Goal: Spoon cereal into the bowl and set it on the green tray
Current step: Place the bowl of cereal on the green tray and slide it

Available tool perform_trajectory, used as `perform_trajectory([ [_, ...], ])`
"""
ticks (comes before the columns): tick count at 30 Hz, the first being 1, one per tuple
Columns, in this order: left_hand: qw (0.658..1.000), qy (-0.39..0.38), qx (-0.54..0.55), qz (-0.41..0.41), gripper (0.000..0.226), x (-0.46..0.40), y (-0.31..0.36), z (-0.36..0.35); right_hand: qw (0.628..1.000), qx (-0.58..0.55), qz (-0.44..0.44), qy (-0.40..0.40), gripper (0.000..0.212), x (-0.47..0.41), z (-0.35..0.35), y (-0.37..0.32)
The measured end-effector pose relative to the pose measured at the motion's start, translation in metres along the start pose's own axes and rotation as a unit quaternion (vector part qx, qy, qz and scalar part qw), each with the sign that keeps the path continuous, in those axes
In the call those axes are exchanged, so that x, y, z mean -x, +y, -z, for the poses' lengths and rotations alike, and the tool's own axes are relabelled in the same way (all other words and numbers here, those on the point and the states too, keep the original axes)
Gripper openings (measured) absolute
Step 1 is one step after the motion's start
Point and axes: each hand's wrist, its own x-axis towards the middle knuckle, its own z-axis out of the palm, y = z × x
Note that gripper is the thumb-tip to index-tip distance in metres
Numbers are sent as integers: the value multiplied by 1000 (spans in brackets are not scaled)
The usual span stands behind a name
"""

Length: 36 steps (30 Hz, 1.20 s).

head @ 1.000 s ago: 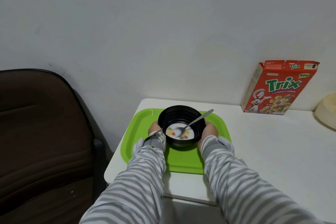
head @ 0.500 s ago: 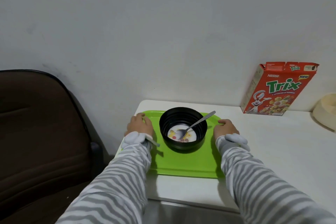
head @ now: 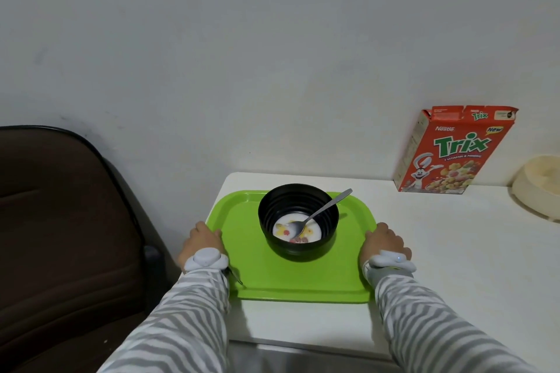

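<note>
A black bowl (head: pixel 300 250) stands on the green tray (head: pixel 288 280), toward the tray's far side. It holds milk and a few coloured cereal pieces. A metal spoon (head: pixel 327 206) lies in it, its handle leaning over the right rim. My left hand (head: pixel 201 241) curls over the tray's left edge, and my right hand (head: pixel 383 242) is against the tray's right edge. Both hands are apart from the bowl. The fingertips are hidden below the tray's rim.
The tray lies at the left end of a white table (head: pixel 454 239). An open red Trix cereal box (head: pixel 451 151) leans on the wall at the back right. A cream container (head: pixel 539 186) is at the far right, and a brown chair (head: pixel 60 221) stands left of the table.
Both hands let go of the bowl's sides and moved outward to the tray's left and right edges. The bowl stays on the tray with the spoon in it.
</note>
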Motion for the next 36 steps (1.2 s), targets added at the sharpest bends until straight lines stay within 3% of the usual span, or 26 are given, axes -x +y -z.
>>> perform_trajectory([
  [11,999,-4,32,8,40,29,41,-2,998,-59,14,-3,35,-26,26,39],
  [36,996,-37,65,-45,41,176,221,-78,996,-82,-37,20,34,-125,114,252],
])
